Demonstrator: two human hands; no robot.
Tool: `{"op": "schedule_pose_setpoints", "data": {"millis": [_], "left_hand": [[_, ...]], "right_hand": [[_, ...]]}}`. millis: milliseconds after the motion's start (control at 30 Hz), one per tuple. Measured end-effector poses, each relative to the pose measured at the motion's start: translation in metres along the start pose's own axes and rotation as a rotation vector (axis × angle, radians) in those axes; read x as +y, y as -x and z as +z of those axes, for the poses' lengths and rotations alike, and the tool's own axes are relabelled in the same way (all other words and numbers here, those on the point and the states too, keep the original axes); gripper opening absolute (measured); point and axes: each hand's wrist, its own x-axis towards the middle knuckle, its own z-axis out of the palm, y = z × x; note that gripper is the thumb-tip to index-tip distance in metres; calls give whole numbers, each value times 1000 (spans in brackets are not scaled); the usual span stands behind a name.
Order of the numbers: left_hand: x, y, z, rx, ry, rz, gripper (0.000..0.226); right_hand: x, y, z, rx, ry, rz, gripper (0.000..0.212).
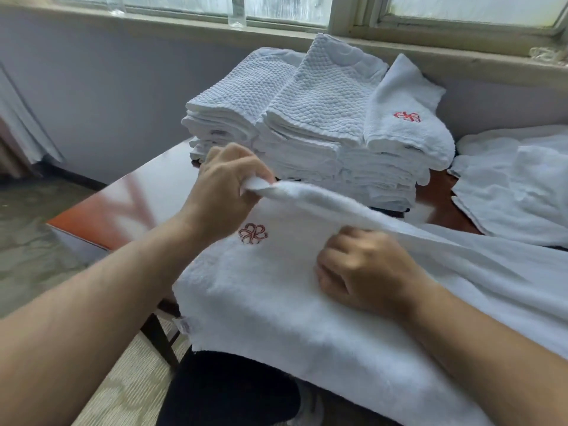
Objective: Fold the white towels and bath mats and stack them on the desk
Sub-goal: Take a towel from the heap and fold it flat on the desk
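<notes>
L hand [226, 182] & R hand [365, 272] were both bare, knuckles & finger backs plain, nails too small to make out. L forearm [92, 302] & R forearm [479, 339] were bare too, from wrist to frame edge. Lower body wore dark trousers [227, 392], black or v. dark, plain fabric w/ soft folds, seen only in part at the btm of the view. A pale shape just beside them, poss. a shoe, was too blurred to tell.
</notes>
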Motion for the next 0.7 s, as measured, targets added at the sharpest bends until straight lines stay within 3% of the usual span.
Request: {"op": "schedule_pose_setpoints", "data": {"millis": [67, 100, 200, 233, 300, 433, 567, 700], "left_hand": [[-5, 21, 1, -34, -33, -136, 27], [-8, 30, 3, -32, -41, -182, 29], [-13, 47, 9, 19, -60, -238, 26], [-13, 49, 10, 46, -60, -236, 25], [-13, 50, 12, 98, -33, -221, 26], [-16, 52, 8, 232, 87, -248, 42], [-21, 53, 5, 368, 218, -336, 57], [-32, 59, -7, 304, 209, -268, 49]], "right_hand": [[-11, 6, -2, 179, 43, -57, 21], [-13, 7, -2, 227, 77, 12, 18], [-9, 5, 1, 140, 81, 407, 45], [-7, 5, 3, 88, 84, 473, 42], [-5, 7, 4, 89, 125, 413, 20], [-7, 13, 4, 165, 87, 121, 12], [-8, 10, 2, 94, 38, 30, 17], [-12, 7, -3, -110, -43, 93, 46]]}}
